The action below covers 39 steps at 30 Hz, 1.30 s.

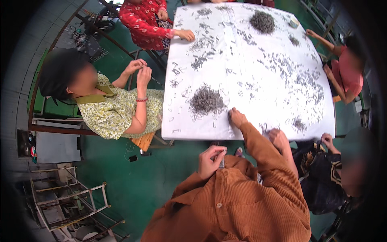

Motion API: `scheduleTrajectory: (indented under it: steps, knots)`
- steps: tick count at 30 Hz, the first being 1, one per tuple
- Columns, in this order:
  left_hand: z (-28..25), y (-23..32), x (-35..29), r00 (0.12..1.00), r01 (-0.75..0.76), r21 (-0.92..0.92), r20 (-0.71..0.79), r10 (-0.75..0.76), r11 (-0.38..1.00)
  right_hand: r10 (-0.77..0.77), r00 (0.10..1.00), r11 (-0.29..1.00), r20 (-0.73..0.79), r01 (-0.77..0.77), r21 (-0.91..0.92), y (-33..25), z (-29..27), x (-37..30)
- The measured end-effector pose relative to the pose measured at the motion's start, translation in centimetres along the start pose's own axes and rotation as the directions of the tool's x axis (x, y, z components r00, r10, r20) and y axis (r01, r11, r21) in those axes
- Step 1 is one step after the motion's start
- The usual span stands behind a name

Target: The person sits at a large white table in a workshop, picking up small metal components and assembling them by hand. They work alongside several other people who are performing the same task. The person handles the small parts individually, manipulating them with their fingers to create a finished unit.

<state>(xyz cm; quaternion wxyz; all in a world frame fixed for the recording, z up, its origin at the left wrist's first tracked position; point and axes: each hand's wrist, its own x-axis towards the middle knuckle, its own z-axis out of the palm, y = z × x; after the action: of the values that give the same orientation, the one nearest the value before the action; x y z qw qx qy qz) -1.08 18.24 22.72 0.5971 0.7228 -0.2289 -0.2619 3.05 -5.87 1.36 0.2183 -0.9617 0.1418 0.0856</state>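
Note:
My left hand (211,162) is raised in front of my brown shirt, short of the table's near edge. Its thumb and fingertips are pinched together, and a small greyish piece shows beneath them, too small to name. Out over the white table (242,128), my right hand (238,117) rests its fingertips low at the surface. Those fingers are drawn together, and whatever is between them is hidden. Just left of it lies a heap of thin, bent grey metal pieces (206,100), with several loose hook-shaped ones around it.
More grey pieces (298,76) are scattered across the table, with a dark heap (262,21) and a small tub (294,23) at the far side. Co-workers sit around it; one's hand (279,139) lies beside my right forearm. A metal rack (72,197) stands at lower left.

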Motion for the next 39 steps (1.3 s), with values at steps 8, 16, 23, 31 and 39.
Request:
scheduleTrajectory:
  steps: [8, 16, 23, 31, 39]
  knots:
    - [-0.5, -0.5, 0.1, 0.998, -0.053, -0.056, -0.048, 0.051, 0.997, -0.071, 0.992, 0.995, -0.108, 0.077, 0.056, -0.2, 0.2, -4.1]
    - [-0.3, -1.0, -1.0, 0.995, 0.004, -0.139, -0.094, -0.017, 0.99, 0.01, 0.997, 0.193, 0.078, -0.078, 0.978, -9.2, -12.3, -14.3]
    - [0.4, -2.0, -0.8, 0.988, 0.05, -0.337, -0.12, -0.096, 0.94, -0.065, 0.981, 0.434, -0.185, 0.195, 0.88, -12.2, -12.5, -17.3]
    - [0.5, -0.9, -0.8, 0.989, 0.042, -0.261, -0.124, -0.076, 0.964, -0.001, 0.964, 0.438, -0.266, 0.239, 0.867, -13.4, -13.4, -17.6]
    - [0.6, -0.9, -0.1, 0.98, 0.018, -0.239, -0.186, -0.064, 0.971, -0.023, 0.95, 0.552, -0.311, 0.271, 0.788, -13.3, -14.6, -17.4]
